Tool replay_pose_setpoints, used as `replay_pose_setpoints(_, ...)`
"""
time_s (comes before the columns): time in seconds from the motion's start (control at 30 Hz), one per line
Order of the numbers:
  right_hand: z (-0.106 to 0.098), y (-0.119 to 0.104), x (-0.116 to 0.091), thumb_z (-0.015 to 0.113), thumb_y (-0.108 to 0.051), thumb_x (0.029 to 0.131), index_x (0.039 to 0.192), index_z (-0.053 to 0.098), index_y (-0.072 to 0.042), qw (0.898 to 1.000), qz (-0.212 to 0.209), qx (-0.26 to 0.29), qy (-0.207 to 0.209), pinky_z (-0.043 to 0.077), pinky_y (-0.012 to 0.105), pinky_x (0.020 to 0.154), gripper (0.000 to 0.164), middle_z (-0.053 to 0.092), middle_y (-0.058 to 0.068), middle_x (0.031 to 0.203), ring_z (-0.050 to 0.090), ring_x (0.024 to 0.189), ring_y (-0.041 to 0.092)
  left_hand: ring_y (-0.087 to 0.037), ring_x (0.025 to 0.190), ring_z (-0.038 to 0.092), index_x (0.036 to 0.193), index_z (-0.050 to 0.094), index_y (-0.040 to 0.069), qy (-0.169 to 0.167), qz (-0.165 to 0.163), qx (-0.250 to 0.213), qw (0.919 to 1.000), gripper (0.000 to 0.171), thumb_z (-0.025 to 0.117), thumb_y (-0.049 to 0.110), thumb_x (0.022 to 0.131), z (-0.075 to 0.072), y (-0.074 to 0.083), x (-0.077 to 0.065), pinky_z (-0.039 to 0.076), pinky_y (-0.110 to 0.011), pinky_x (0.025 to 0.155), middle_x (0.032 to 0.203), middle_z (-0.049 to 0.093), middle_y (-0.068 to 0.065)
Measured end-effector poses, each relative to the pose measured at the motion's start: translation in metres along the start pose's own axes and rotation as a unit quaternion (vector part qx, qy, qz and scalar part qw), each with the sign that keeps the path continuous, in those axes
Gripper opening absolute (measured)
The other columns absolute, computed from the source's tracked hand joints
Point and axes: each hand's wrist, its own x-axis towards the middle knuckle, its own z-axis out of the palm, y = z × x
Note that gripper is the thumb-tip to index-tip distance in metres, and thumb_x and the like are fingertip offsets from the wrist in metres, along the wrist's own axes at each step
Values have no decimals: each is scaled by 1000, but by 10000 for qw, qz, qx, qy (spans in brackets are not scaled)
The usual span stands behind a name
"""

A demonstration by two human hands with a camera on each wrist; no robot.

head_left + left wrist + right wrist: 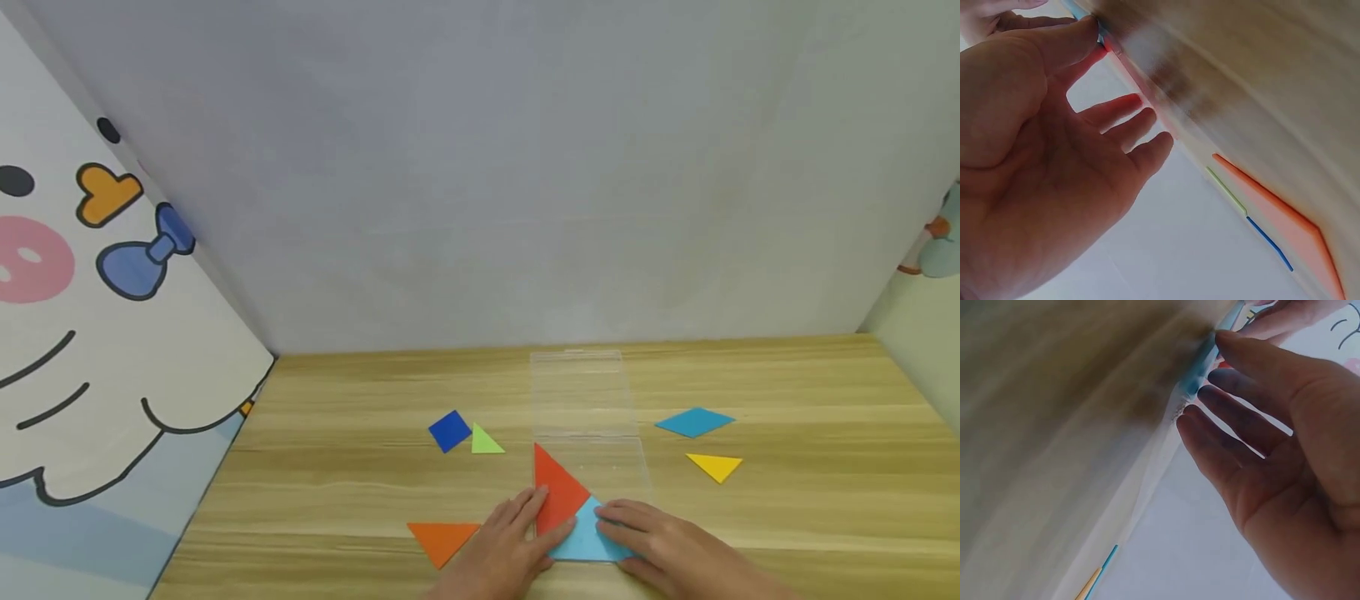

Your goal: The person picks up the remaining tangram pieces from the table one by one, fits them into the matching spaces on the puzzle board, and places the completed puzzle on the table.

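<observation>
A large red triangle [558, 490] and a light blue triangle [588, 537] lie side by side, their edges meeting, on the lower half of an unfolded clear plastic case [626, 467]. My left hand [512, 542] touches both pieces near their left side, fingers extended and only slightly bent. From the other side my right hand [663, 542] rests its fingertips on the light blue triangle, with the thumb low by its front corner. In the wrist views, the left fingers [1129, 128] and right fingers [1235, 419] are spread and loosely bent at the pieces.
An orange triangle [442, 542] lies beside my left hand. Farther back on the left are a dark blue square [450, 432] and a light green triangle [485, 442]. To the right lie a blue parallelogram [695, 422] and a yellow triangle [717, 466]. A pale wall [525, 183] bounds the table.
</observation>
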Motion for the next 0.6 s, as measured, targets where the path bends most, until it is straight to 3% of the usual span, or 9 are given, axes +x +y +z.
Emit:
replay_pose_setpoints(0.2, -5, 3, -1, 79, -22, 92, 129, 69, -3, 9993, 49, 281, -242, 55, 25, 91, 43, 66, 11, 128, 66, 114, 26, -21, 147, 40, 157, 45, 26, -344, 149, -241, 9990, 52, 53, 38, 107, -3, -1, 2, 41, -35, 114, 161, 42, -5)
replay_pose_setpoints(0.4, -7, 7, -4, 78, -21, 93, 129, 68, -3, 9984, 78, 475, -295, 53, 21, 94, 42, 66, 10, 128, 65, 114, 26, -19, 148, 38, 159, 41, 25, -777, 77, -401, 9961, 55, 51, 40, 108, -5, 0, 7, 38, -32, 115, 163, 39, -2)
replay_pose_setpoints(0.6, -7, 7, -4, 75, -24, 96, 132, 67, -5, 9985, 151, 411, -325, 56, 26, 90, 41, 65, 8, 128, 64, 114, 23, -22, 149, 36, 159, 42, 24, -814, -119, -865, 9928, 54, 48, 41, 109, 0, 1, 7, 40, -37, 114, 164, 37, -4)
